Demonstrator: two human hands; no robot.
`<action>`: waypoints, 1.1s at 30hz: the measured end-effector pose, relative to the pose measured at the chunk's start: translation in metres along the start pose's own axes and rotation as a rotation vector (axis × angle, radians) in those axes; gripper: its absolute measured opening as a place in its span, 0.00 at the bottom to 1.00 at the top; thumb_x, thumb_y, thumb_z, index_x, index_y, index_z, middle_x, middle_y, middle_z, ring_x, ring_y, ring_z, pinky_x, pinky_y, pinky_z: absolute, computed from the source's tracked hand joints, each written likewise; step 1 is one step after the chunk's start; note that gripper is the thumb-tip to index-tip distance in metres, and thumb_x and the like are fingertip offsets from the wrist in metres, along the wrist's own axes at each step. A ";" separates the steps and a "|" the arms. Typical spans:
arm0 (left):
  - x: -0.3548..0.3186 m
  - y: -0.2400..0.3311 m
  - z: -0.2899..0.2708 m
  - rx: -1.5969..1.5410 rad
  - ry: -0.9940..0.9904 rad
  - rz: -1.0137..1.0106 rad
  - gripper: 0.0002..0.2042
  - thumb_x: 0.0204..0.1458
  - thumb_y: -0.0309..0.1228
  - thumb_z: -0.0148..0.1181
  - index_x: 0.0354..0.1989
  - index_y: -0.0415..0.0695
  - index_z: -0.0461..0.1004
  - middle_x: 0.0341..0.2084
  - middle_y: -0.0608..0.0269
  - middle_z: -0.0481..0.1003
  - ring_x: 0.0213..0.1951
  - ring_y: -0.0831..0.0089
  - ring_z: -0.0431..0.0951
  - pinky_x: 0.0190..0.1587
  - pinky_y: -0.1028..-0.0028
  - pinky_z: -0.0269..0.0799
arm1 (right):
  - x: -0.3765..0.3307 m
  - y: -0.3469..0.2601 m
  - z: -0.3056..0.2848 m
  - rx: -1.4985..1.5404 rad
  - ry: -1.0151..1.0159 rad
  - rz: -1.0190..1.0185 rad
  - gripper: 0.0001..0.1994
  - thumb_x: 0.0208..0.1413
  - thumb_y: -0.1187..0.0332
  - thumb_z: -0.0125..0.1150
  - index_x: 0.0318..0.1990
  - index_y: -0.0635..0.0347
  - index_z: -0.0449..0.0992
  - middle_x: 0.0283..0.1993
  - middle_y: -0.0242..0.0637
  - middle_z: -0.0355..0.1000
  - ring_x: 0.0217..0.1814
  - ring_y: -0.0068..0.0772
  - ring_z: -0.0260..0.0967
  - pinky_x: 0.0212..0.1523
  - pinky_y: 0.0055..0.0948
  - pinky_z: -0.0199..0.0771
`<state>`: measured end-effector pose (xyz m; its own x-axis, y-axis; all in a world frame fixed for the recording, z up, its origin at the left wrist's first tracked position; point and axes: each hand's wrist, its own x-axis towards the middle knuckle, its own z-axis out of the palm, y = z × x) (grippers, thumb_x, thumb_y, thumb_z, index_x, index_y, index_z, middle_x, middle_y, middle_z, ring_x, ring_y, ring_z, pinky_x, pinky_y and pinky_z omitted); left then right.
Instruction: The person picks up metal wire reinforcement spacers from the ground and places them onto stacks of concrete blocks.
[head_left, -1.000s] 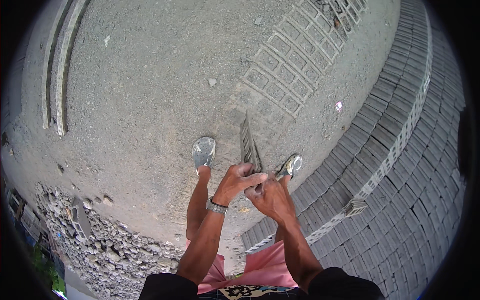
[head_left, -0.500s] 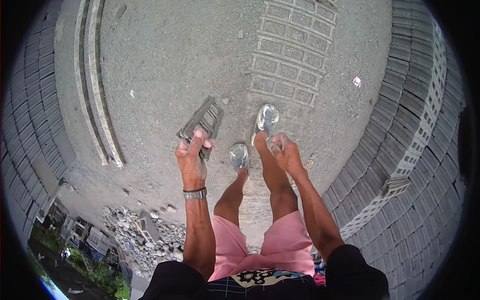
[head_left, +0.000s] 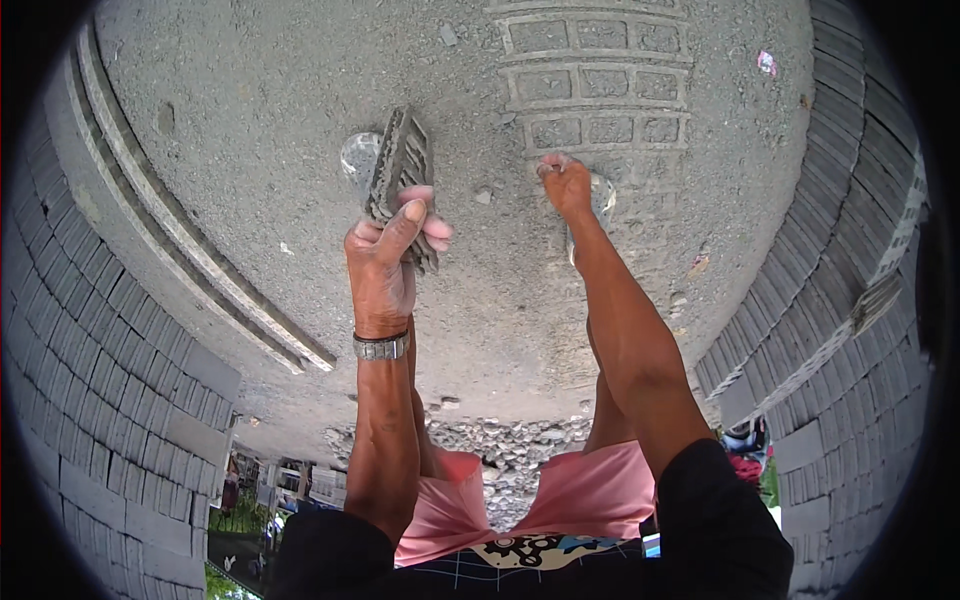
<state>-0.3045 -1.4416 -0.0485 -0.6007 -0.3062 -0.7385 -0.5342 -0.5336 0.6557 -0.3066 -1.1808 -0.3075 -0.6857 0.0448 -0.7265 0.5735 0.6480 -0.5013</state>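
My left hand (head_left: pixel 385 255) is gripping a grey slotted piece (head_left: pixel 402 160) left of the upper centre of the frame, the thumb lying across its near side and the fingers closing around its lower end. The piece is standing tilted in my grasp, showing a rough, crusted edge and a row of narrow slanting openings between dull grey bars. Pale dust is coating my fingertips. A metal-link watch (head_left: pixel 381 346) is circling that wrist.

My right hand (head_left: pixel 567 185) is hanging right of the upper centre, its fingers bending inward, loosely bunched; I cannot tell whether they are holding anything.

Beneath me gritty grey ground (head_left: pixel 270 190) is spreading out, strewn with small stones. At the upper right of centre, raised pale lines are forming a grid (head_left: pixel 604 82) of rectangles with coarse dirt inside. Two long, straight-sided bars (head_left: pixel 190 215) are lying side by side at the upper left, bending with the lens. Tight rows of flat grey blocks are filling the left edge (head_left: pixel 100 390) and the right edge. Loose rubble (head_left: pixel 500 445) is showing at the lower centre, between my legs, above my smooth pink shorts (head_left: pixel 600 490).
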 end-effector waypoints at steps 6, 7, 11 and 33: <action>0.025 0.007 -0.016 0.176 -0.352 -0.142 0.09 0.52 0.26 0.64 0.39 0.34 0.77 0.28 0.54 0.80 0.31 0.67 0.82 0.40 0.64 0.77 | 0.037 -0.004 0.055 -0.145 0.335 -0.075 0.12 0.47 0.64 0.64 0.39 0.59 0.78 0.35 0.48 0.75 0.40 0.51 0.74 0.43 0.39 0.74; 0.021 0.008 -0.018 0.106 -0.374 -0.237 0.08 0.52 0.26 0.64 0.38 0.35 0.77 0.29 0.54 0.80 0.33 0.65 0.82 0.43 0.62 0.76 | 0.036 -0.003 0.056 -0.154 0.325 -0.055 0.12 0.47 0.64 0.64 0.39 0.59 0.78 0.35 0.48 0.75 0.40 0.51 0.74 0.43 0.39 0.74; 0.021 0.013 -0.028 -0.083 -0.403 -0.297 0.07 0.54 0.25 0.63 0.38 0.37 0.75 0.33 0.53 0.80 0.40 0.63 0.82 0.52 0.60 0.72 | 0.044 -0.024 0.058 -0.348 0.375 -0.094 0.11 0.45 0.65 0.64 0.35 0.59 0.76 0.36 0.47 0.75 0.41 0.52 0.72 0.43 0.45 0.74; 0.032 0.010 -0.034 0.302 -0.544 -0.368 0.04 0.56 0.20 0.60 0.32 0.36 0.70 0.39 0.56 0.76 0.46 0.69 0.80 0.43 0.78 0.73 | 0.049 -0.053 0.058 -0.375 0.226 0.070 0.18 0.43 0.56 0.66 0.36 0.61 0.78 0.34 0.51 0.76 0.44 0.53 0.74 0.45 0.43 0.73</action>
<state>-0.3088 -1.4840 -0.0710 -0.5195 0.3290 -0.7886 -0.8526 -0.2611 0.4527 -0.3448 -1.2570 -0.3435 -0.7558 0.2365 -0.6107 0.4483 0.8666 -0.2192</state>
